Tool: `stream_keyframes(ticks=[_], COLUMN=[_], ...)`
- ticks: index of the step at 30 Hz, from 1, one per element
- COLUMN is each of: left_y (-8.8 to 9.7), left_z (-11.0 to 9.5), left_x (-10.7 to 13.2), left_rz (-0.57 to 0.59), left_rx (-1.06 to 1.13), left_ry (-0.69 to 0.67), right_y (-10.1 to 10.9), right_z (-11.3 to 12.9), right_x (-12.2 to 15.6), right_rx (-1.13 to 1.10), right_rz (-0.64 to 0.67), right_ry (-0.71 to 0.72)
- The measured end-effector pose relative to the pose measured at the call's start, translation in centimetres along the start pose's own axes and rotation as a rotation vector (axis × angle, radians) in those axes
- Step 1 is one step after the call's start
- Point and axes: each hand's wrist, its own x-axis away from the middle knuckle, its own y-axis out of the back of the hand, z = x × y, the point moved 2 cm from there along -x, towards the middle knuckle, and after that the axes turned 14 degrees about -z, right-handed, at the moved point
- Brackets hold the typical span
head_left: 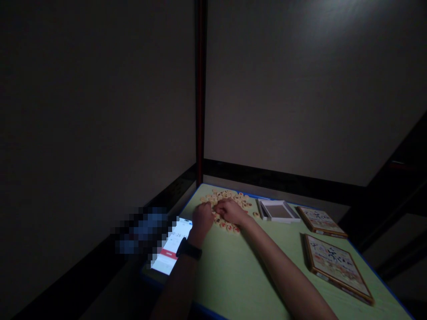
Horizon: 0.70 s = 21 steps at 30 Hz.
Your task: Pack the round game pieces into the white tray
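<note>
A dim room: two plain pale walls meet at a dark reddish upright post (200, 89), with a dark skirting band along their foot. Below them stands a light green table with a blue edge (233, 271).

At the table's left edge lies a lit white phone screen (171, 251). It shows a row of digits, of which only "26" can be made out, and a red bar lower down. The area to its left is blurred. On the right lie two flat printed boards in orange-brown frames, the far one (320, 221) near the back edge and the near one (336, 260) closer to the person. Both carry large dark characters on a pale ground, too small and dim to read. Just left of the far board sits a shallow white rectangular box with a grey floor (293, 217).

A heap of small round tan pieces with red marks (233, 196) is spread at the far left of the table, near the wall corner. Both hands rest on its near side, close together. The left hand (202, 218), with a black band on its wrist (189, 249), is curled knuckles-up on the heap's left part. The right hand (231, 211) lies palm-down, fingers bent, over the middle. Whether either hand grips a piece cannot be told in this light. A few pieces show just beyond and beside the fingers.
</note>
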Motion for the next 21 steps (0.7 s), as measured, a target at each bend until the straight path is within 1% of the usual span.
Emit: stream_keyframes(ticks=[4,7,12,14,17,21], left_y=[0.5,0.6,0.1,0.0,0.0,0.1], left_z=[-0.3,-0.4,-0.3,-0.3,-0.4,-0.5], left_x=[0.2,0.3,0.3,0.3,0.4,0.5], left_rz=[0.028,0.04,0.016,0.022,0.039,0.045], left_rx=[0.052,0.058,0.105,0.123,0.125,0.115], left_ry=[-0.016,-0.029,-0.107,-0.151,-0.184,-0.171], right_y=[0.0,0.5,2.0,2.3,2.1,1.2], right_z=[0.3,0.4,-0.4,-0.8,-0.9,-0.4], right_x=[0.0,-0.1,-0.3,-0.3,-0.1,-0.3], right_rx=[0.019,0.035,0.114,0.146,0.163,0.195], right_rz=[0.017,0.021,-0.07,-0.089,-0.087,-0.055], right_ry=[-0.033,-0.068,-0.25,-0.29,-0.285,-0.212])
